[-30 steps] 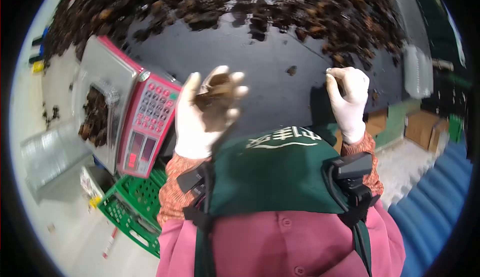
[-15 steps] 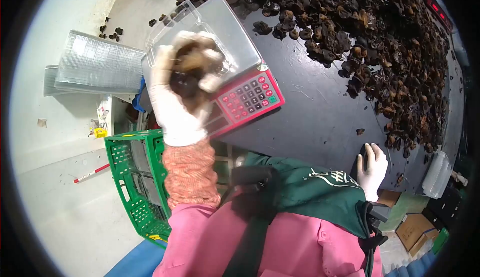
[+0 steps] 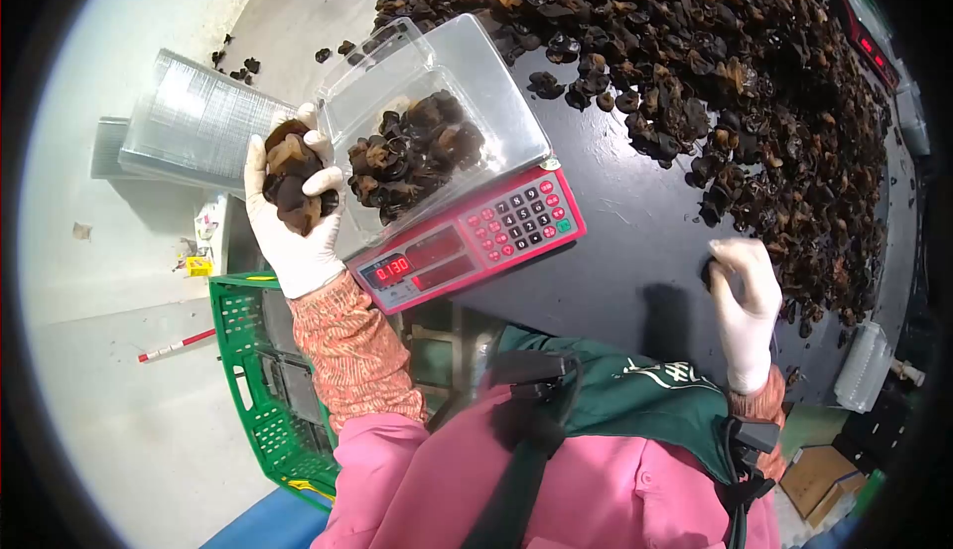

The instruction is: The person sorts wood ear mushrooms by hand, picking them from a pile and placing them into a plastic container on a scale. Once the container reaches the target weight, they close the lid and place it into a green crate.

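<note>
My left hand (image 3: 297,206), in a white glove, is closed around a clump of wood ear mushrooms (image 3: 294,174), just left of a clear plastic tray (image 3: 342,117). More wood ear mushrooms (image 3: 412,157) lie in that tray, which sits on the metal plate of a red digital scale (image 3: 476,236). The scale's lit display appears to read 0.130. Over the dark table near its front edge is my right hand (image 3: 747,296), also gloved, with fingers curled together. A small dark piece, seemingly wood ear, shows at its fingertips, partly hidden.
A large heap of wood ear mushrooms (image 3: 735,82) covers the far and right table (image 3: 615,202). Stacked clear trays (image 3: 194,122) stand at left, above a green crate (image 3: 283,440). Another clear container (image 3: 862,365) is at the right edge, near a second red display (image 3: 872,48).
My left hand has moved left off the tray, still holding mushrooms, uncovering those inside and the lit display. My right hand has lifted from the table edge and its fingers have curled.
</note>
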### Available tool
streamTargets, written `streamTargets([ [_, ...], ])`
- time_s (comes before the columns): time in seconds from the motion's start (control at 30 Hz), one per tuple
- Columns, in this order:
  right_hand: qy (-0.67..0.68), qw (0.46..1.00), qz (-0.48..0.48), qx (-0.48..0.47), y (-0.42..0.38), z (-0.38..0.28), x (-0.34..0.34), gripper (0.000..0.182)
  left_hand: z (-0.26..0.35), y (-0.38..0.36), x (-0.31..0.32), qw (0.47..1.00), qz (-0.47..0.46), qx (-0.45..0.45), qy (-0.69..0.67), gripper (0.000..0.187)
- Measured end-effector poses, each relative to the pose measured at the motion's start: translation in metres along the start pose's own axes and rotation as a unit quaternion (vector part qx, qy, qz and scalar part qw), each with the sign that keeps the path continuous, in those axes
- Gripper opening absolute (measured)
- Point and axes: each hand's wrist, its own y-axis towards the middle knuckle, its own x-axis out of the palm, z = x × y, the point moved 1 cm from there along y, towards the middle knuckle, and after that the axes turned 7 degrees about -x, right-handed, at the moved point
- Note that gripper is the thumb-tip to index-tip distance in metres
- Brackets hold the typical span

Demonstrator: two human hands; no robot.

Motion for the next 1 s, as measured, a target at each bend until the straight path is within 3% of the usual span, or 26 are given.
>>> streamTargets([
  [0.1, 0.101, 0.977, -0.043, -0.184, 0.089, -0.054, 0.039, 0.027, 0.004, -0.012, -0.009, 1.000, 0.010, 0.015, 0.007, 0.038],
  [0.2, 0.144, 0.947, -0.062, -0.282, 0.148, -0.102, 0.102, 0.015, 0.003, -0.018, -0.007, 0.999, -0.040, -0.001, -0.004, 0.037],
  [0.3, 0.112, 0.926, -0.079, -0.353, 0.186, -0.102, 0.180, 0.008, 0.002, -0.021, -0.014, 0.999, -0.050, 0.001, 0.001, 0.036],
  [0.5, -0.060, 0.932, -0.145, -0.327, 0.196, -0.105, 0.215, 0.007, 0.006, -0.019, -0.033, 0.999, -0.032, -0.008, 0.002, 0.039],
  [0.6, -0.047, 0.930, -0.139, -0.336, 0.197, -0.103, 0.216, 0.005, 0.009, -0.017, -0.037, 0.999, -0.045, -0.010, 0.000, 0.039],
  [0.7, 0.018, 0.941, -0.061, -0.331, 0.202, -0.109, 0.202, 0.004, 0.014, -0.016, -0.035, 0.999, -0.038, 0.015, 0.025, 0.039],
  [0.8, 0.071, 0.962, -0.065, -0.256, 0.200, -0.107, 0.158, 0.007, 0.011, -0.011, -0.018, 0.993, 0.007, 0.067, 0.097, 0.038],
  [0.9, 0.099, 0.975, -0.097, -0.173, 0.172, -0.088, 0.104, 0.008, -0.009, -0.004, 0.007, 0.929, 0.062, 0.169, 0.322, 0.034],
  [0.97, 0.085, 0.987, -0.113, -0.082, 0.140, -0.067, 0.070, 0.007, -0.026, 0.002, 0.026, 0.892, 0.047, 0.180, 0.412, 0.021],
  [1.0, 0.072, 0.989, -0.120, -0.041, 0.123, -0.056, 0.054, 0.008, -0.033, 0.008, 0.025, 0.781, 0.033, 0.257, 0.568, 0.021],
])
